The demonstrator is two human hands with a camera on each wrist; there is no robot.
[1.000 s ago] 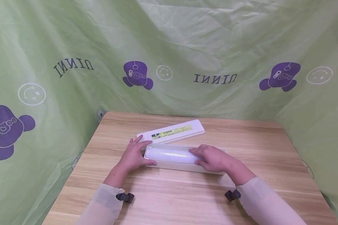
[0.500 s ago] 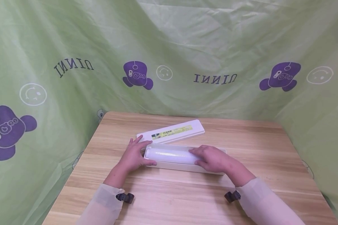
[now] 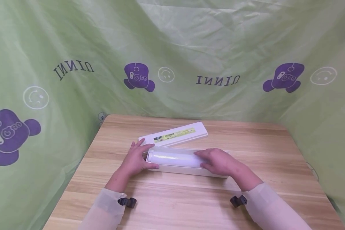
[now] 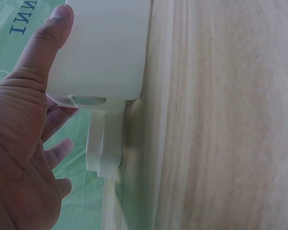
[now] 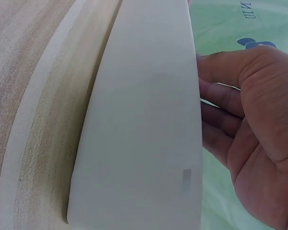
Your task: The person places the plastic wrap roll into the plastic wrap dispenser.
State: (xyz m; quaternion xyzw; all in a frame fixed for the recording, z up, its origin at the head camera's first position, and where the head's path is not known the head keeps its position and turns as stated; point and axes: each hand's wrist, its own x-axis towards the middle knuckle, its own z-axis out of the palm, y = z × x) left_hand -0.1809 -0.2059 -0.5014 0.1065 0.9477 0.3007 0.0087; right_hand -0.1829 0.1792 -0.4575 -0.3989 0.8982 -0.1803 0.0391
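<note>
A long white box (image 3: 187, 170) lies lidless on the table, with a shiny whitish roll of cling film (image 3: 169, 158) inside it. My left hand (image 3: 135, 159) holds the box's left end, the thumb on the front wall and the index finger at the back. In the left wrist view that thumb presses near the top edge of the box (image 4: 105, 52). My right hand (image 3: 218, 161) reaches over the front wall and grips the roll toward its right part; the hand hides the box's right end. Box wall (image 5: 139, 120) covers the fingertips in the right wrist view.
Behind the box, a white lid (image 3: 175, 132) with a yellow-green label lies at a slant, its left end close to my left fingers. The wooden table (image 3: 172, 201) reaches back to a green printed curtain (image 3: 184, 41), which also hangs at both sides.
My right hand has shifted very slightly to the right along the roll, and the shine on the roll has changed. My left hand, the box and the lid stay in place.
</note>
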